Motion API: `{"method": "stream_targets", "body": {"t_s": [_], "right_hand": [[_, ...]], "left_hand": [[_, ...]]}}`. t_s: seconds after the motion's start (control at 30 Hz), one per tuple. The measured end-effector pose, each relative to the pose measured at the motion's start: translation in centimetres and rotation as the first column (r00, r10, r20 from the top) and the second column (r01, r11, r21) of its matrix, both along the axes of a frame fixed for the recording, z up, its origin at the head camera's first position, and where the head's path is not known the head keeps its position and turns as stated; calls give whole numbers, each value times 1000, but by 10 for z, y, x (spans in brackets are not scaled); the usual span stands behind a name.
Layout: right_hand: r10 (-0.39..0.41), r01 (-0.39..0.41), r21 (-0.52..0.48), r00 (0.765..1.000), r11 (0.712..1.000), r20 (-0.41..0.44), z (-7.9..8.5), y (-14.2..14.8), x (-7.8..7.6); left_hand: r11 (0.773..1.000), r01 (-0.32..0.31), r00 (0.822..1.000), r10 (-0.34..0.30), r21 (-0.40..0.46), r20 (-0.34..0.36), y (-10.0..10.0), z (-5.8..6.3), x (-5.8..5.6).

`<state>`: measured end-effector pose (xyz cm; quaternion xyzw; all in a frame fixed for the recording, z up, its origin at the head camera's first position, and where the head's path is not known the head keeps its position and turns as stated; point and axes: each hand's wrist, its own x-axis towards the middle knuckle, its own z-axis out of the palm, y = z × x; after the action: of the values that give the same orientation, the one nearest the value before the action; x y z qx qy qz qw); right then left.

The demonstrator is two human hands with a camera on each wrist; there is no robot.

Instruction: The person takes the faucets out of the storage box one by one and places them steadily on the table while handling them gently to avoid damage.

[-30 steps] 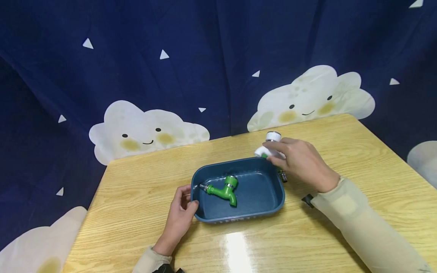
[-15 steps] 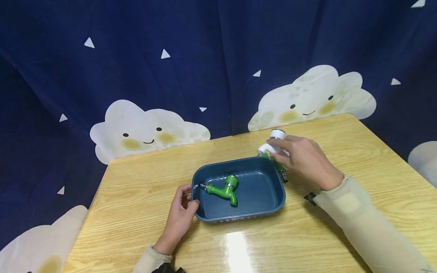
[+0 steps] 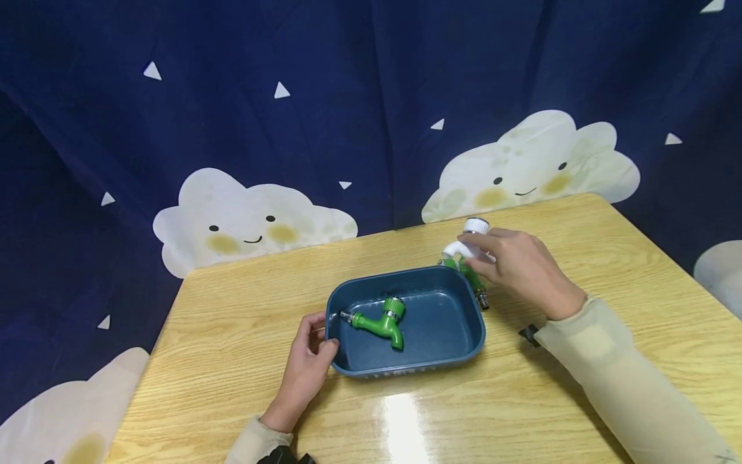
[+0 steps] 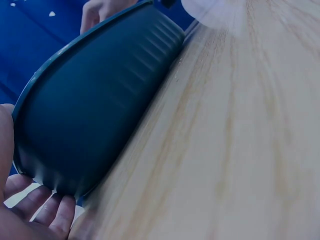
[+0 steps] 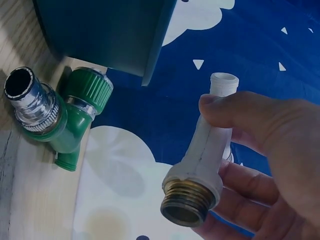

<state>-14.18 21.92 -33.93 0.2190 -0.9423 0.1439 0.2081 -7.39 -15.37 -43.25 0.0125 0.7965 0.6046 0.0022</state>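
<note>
My left hand [image 3: 307, 364] holds the left end of a dark blue plastic basin [image 3: 408, 372], thumb at the rim and fingers against the outer wall. Inside the basin lies a green tap [image 3: 379, 327] with a metal hose end. My right hand [image 3: 522, 267] pinches a white tap [image 3: 455, 249] beyond the basin's far right corner. Its threaded brass inlet [image 5: 187, 202] faces the right wrist camera. Below the white tap, a second green tap [image 3: 475, 283] lies on the table against the basin's right side, partly hidden in the head view.
The wooden table [image 3: 243, 309] extends around the basin on all sides. Behind it hangs a dark blue curtain [image 3: 324, 96] printed with smiling clouds and white triangles, close to the table's far edge.
My right hand has drawn the white tap slightly up and right, away from the basin's corner, exposing more of the green tap beneath. My left hand and the basin stay put.
</note>
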Motion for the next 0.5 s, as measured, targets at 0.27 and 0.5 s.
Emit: {"method": "stream_targets", "body": {"t_s": [0.27, 0.5], "right_hand": [[-6, 6, -4, 1000, 1000, 2, -1, 2, -2], [-14, 14, -6, 1000, 1000, 26, -2, 4, -3]], "left_hand": [[1000, -6, 1000, 6, 0, 10, 0, 0, 0], [1000, -4, 1000, 4, 2, 12, 0, 0, 0]]}}
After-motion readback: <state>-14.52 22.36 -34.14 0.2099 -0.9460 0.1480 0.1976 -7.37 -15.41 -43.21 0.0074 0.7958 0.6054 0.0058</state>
